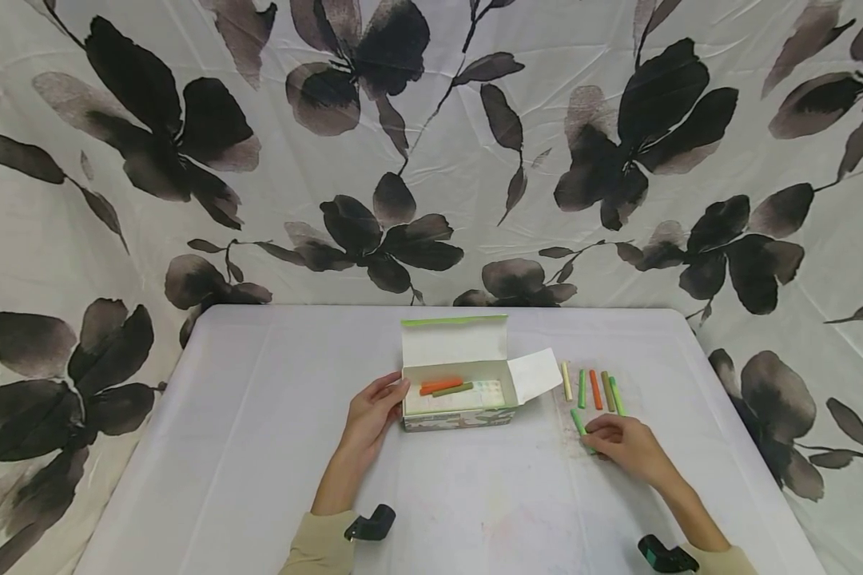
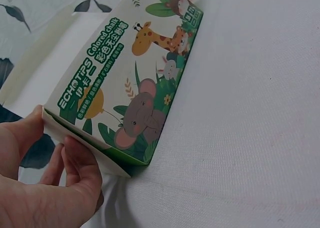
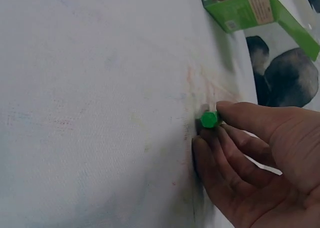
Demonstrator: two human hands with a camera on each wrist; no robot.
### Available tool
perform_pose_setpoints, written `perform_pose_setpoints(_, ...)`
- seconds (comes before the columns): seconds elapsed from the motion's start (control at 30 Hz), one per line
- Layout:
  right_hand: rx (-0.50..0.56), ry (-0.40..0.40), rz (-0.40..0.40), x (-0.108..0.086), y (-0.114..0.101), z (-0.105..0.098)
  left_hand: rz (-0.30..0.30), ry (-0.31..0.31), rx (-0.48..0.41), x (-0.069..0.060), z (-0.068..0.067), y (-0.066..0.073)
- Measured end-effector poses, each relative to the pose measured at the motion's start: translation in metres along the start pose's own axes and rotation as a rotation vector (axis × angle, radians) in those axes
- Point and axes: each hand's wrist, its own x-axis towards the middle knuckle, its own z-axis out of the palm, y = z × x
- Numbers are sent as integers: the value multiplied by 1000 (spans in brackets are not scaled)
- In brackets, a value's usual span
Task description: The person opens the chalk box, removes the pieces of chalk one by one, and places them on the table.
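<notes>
Right hand [image 1: 622, 449] pinches green chalk stick [image 1: 578, 422]

The stick is on the right of the desk [image 1: 259, 447], perhaps touching it. Just to its far side lie five chalk sticks [image 1: 595, 390]. Further left, the left hand [image 1: 370, 415] grips the left end of the open box [image 1: 460, 421], orange and olive sticks [image 1: 451, 390] inside.

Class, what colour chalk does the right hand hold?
Green chalk, shown best in the right wrist view.

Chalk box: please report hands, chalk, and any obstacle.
Left hand holds box; right hand pinches green stick. Box open, sticks inside. Side flap juts toward stick row.
</notes>
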Motion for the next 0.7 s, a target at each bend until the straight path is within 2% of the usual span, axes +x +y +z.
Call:
perform_pose_setpoints(0.1, -45, 15, -7, 2, -2, 1, -2, 2, 9, -1, 0, 0)
perform_pose_setpoints(0.37, -69, 4, -27, 4, -8, -3, 3, -3, -2, -1, 0, 1)
perform_pose_setpoints(0.53, -106, 53, -83, 8, -18, -12, 5, -3, 6, -1, 0, 1)
perform_pose_setpoints(0.7, -87, 93, -118, 13, -34, -22, 6, -2, 6, 0, 1, 1)
